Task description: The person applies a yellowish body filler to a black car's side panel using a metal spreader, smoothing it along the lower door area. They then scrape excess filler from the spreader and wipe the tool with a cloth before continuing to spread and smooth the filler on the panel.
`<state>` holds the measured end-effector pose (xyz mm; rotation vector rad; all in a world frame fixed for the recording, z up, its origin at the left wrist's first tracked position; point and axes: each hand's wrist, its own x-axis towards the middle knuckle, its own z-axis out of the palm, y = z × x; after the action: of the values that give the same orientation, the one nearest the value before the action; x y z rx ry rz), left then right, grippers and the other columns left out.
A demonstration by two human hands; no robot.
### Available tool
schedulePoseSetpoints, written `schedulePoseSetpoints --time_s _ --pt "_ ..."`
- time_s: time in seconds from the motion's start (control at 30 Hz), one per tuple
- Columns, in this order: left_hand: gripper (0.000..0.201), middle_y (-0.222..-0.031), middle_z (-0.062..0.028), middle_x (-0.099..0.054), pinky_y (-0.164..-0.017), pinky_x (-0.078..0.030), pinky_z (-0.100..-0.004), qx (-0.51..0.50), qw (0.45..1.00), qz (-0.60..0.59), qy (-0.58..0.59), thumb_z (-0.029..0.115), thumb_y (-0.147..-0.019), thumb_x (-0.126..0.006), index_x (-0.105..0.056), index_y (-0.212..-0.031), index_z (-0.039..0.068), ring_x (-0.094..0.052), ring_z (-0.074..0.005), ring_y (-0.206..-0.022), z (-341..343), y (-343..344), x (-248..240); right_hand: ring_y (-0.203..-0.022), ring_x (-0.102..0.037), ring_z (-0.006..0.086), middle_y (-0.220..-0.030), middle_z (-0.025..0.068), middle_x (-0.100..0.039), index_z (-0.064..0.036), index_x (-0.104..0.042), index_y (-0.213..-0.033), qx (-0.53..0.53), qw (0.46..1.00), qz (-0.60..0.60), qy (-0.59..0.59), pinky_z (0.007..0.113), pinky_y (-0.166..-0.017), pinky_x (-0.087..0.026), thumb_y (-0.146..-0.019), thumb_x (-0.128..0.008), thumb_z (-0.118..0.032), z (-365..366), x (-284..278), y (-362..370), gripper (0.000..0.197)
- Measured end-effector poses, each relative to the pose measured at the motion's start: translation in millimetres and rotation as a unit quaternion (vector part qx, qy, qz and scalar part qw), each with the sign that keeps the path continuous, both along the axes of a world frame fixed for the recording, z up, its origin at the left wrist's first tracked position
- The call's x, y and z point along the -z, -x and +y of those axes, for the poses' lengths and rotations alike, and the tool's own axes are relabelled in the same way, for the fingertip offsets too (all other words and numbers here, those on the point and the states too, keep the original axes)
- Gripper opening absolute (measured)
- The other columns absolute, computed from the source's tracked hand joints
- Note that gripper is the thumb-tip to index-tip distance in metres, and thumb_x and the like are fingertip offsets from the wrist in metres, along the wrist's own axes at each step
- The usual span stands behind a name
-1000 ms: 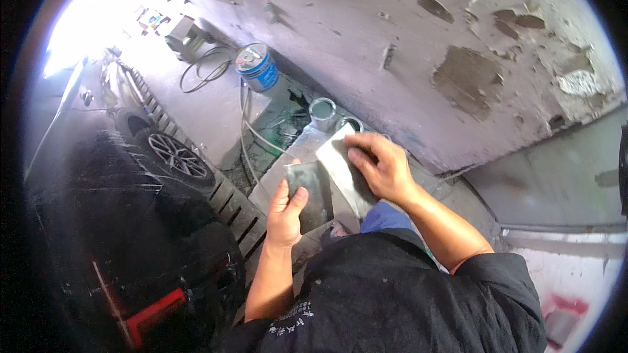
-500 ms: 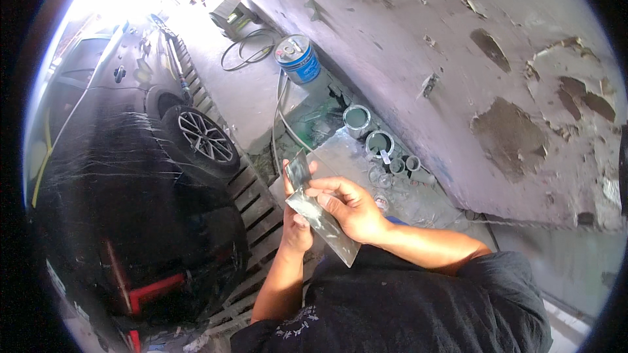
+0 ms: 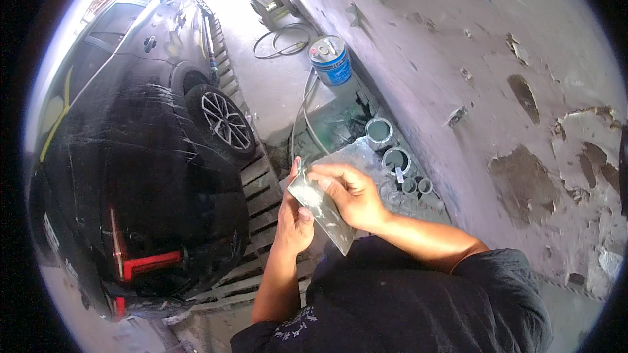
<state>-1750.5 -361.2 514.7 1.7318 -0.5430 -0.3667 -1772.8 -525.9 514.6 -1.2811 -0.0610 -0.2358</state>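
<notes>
My right hand [image 3: 356, 201] is closed on a flat, grey rectangular putty scraper [image 3: 333, 225], smeared with pale paste near its far end. The fingers and thumb lie over its upper part, and its lower corner points toward my dark shirt. Just left of it, my left hand [image 3: 296, 225] is closed, fingers behind, around a second thin flat plate [image 3: 302, 174], mostly turned edge-on. The left thumb lies beside the scraper's left edge. The two pieces meet or overlap at the far end; exact contact is hidden.
A scratched black car [image 3: 124, 170] stands on the left, its wheel [image 3: 226, 121] beside slatted floor grating [image 3: 261, 189]. Ahead are a blue bucket [image 3: 330, 62], a hose [image 3: 306, 114], and open tins [image 3: 379, 132] with smaller cups [image 3: 409, 185]. A peeling wall [image 3: 458, 59] runs along the right.
The surroundings have shifted rightward in the view. The thin plate in my left hand has tilted from face-up to nearly edge-on, and the scraper has moved slightly over it.
</notes>
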Motion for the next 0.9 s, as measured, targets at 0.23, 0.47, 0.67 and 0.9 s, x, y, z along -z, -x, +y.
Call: schedulePoseSetpoints --time_s 0.23,0.47,0.67,0.9 --pt "0.091 -0.147 -0.0184 -0.039 -0.107 -0.036 -0.0366 -0.034 0.998 -0.054 -0.015 0.069 -0.094 -0.031 -0.024 -0.15 -0.003 -0.042 -0.027 -0.132 24 -14 -8 -0.104 -0.062 0.0139 -0.111 0.0065 -0.067 -0.0021 -0.062 -0.118 -0.032 0.998 0.004 -0.057 0.028 -0.092 -0.048 -0.097 -0.058 -0.006 34 -7 -17 0.022" --pt "0.087 -0.143 -0.0184 -0.043 -0.106 -0.036 -0.0374 -0.079 0.992 -0.081 -0.062 0.066 -0.095 -0.036 -0.031 -0.146 -0.004 -0.044 -0.0257 -0.13 63 -22 -6 -0.105 -0.061 0.0131 -0.11 0.0068 -0.068 -0.0011 -0.06 -0.119 0.013 0.999 -0.035 0.004 0.029 -0.091 -0.049 -0.097 -0.057 -0.004 59 -19 -49 0.022" --pt "0.091 -0.15 -0.0165 -0.037 -0.107 -0.036 -0.0354 -0.067 0.994 -0.088 0.012 0.068 -0.094 -0.033 -0.025 -0.151 -0.002 -0.044 -0.0234 -0.131 81 -30 -20 -0.103 -0.061 0.0118 -0.11 0.0061 -0.066 -0.0002 -0.06 -0.118 -0.046 0.997 -0.014 -0.054 0.027 -0.089 -0.049 -0.099 -0.056 -0.007 91 -8 -44 0.02" --pt "0.084 -0.156 -0.0094 -0.031 -0.108 -0.033 -0.0314 -0.04 0.996 -0.042 0.063 0.058 -0.096 -0.047 -0.026 -0.152 0.0 -0.04 -0.0162 -0.131 105 -37 -27 -0.098 -0.063 0.0123 -0.107 0.0068 -0.068 -0.0014 -0.064 -0.114 -0.011 0.998 -0.059 0.005 0.027 -0.086 -0.05 -0.096 -0.06 -0.003 107 -9 -46 0.019"
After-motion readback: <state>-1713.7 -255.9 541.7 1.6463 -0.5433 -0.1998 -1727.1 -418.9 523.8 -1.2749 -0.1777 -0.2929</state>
